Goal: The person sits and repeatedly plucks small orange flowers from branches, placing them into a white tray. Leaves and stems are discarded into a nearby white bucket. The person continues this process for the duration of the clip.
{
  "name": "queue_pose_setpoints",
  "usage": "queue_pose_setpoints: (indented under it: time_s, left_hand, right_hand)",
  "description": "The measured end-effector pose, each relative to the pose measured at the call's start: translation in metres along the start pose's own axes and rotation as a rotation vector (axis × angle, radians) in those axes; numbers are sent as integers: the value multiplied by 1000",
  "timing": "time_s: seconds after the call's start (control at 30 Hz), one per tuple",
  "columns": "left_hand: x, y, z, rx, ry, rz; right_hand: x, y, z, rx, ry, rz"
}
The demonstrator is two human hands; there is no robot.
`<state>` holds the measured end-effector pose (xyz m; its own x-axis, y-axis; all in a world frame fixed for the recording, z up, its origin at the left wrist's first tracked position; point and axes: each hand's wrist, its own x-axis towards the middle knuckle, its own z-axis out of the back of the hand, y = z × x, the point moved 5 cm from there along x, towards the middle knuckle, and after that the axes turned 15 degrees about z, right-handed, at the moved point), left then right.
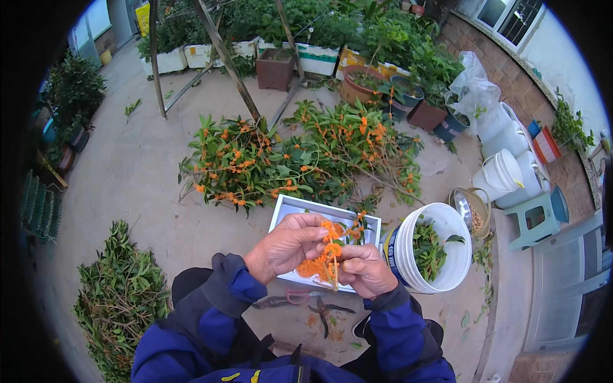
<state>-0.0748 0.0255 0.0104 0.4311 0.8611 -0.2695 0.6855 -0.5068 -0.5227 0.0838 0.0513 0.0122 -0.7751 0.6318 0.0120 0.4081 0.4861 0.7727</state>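
Note:
Both hands are raised over a white tray [325, 205] that holds loose orange blossoms [309, 269]. Between them is a twig with dense orange flower clusters [331, 250]. My left hand [290, 243] pinches its upper cluster between thumb and fingers, while my right hand [368, 271] grips the twig lower on the right side. A leafy sprig with orange flowers [357, 229] lies at the tray's right part, just above my right hand. The fingertips partly cover the twig and the blossoms beneath.
Beyond the tray lies a large heap of flowering branches [292, 160]. A white bucket [457, 273] with leaves stands at the right. Pruning shears [323, 313] and pink-handled scissors [298, 295] lie on the concrete near my feet. A pile of cut branches [119, 301] is at the lower left.

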Motion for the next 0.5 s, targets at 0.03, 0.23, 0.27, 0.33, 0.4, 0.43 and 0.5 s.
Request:
queue_pose_setpoints:
  time_s: [0.03, 0.23, 0.27, 0.33, 0.4, 0.43, 0.5]
  left_hand:
    - [1, 1, 0, 8, 0, 0]
    - [12, 8, 6, -9, -59, 23]
    - [14, 10, 6, -11, -52, 32]
    - [18, 13, 5, -15, -38, 51]
    - [21, 15, 5, -11, -14, 52]
    - [23, 16, 4, -9, -1, 52]
    - [23, 15, 2, -10, -36, 42]
  right_hand:
    - [-1, -1, 2, -8, -12, -9]
    - [-8, -4, 9, 3, -64, -54]
    - [-9, -4, 8, -1, -62, -57]
    - [-11, -3, 7, -8, -58, -61]
    - [-13, -3, 6, 74, -82, -68]
    - [-14, -3, 6, 115, -94, -71]
    - [-15, -5, 7, 58, -140, -53]
